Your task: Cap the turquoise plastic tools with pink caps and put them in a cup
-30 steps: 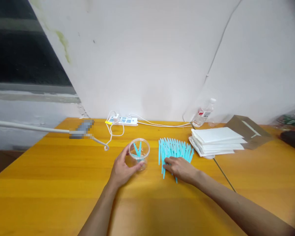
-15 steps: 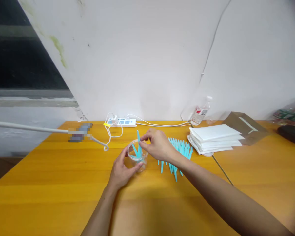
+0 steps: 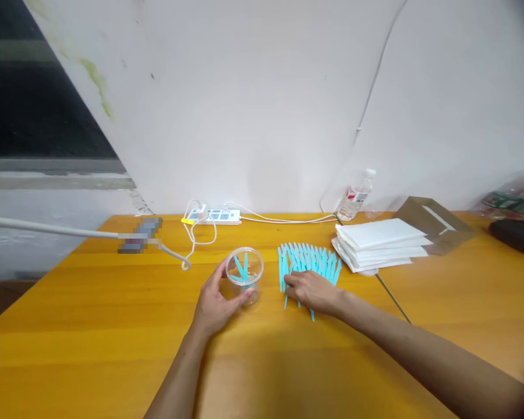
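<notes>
My left hand is wrapped round the side of a clear round plastic jar, which stands upright on the table without a lid. Several slim, tapered light-blue sticks lean inside the jar. To its right, more of these light-blue sticks lie side by side in a loose row. Over the left front part of that row is my right hand, its fingers curled down among the sticks. The fingertips are partly hidden, so whether a stick is between them does not show.
White folded packets are stacked right of the row, with a brown envelope behind. A water bottle and a white power strip stand by the wall. A blurred-out item and a white cable are left.
My right hand has let go of a blue stick in the jar and moved right and down to the row. That stick now sits lower in the jar. My left hand keeps its hold.
</notes>
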Demonstrator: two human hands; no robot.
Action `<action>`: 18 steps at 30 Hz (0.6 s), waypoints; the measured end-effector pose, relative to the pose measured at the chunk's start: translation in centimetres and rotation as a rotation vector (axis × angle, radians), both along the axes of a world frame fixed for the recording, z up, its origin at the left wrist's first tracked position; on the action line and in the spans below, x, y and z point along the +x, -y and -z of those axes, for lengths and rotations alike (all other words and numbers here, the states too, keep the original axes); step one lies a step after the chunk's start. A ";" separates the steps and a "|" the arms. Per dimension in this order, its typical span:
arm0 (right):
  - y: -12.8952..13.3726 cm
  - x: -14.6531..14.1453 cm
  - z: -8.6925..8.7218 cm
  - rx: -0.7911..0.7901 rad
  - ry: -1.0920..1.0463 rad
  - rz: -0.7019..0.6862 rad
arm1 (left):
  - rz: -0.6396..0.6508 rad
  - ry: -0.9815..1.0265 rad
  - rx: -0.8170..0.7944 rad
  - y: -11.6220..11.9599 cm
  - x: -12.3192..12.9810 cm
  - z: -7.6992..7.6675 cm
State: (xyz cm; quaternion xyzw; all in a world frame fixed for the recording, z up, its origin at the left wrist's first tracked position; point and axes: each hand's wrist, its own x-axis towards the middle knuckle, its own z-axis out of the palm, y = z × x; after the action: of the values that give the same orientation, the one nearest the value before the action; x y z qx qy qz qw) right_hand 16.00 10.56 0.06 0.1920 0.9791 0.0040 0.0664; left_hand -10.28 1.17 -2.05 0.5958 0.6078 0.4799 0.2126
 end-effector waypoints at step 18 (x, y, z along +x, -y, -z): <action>0.6 -9.7 -9.7 -0.861 -1.420 0.529 | 0.030 0.014 0.025 0.0 0.1 -0.4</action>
State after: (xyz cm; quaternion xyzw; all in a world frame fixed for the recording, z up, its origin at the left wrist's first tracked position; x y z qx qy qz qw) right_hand 6.33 9.97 9.80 0.3284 0.6286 -0.5028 -0.4943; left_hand -10.15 1.14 -1.64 0.6042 0.5912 0.4882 0.2168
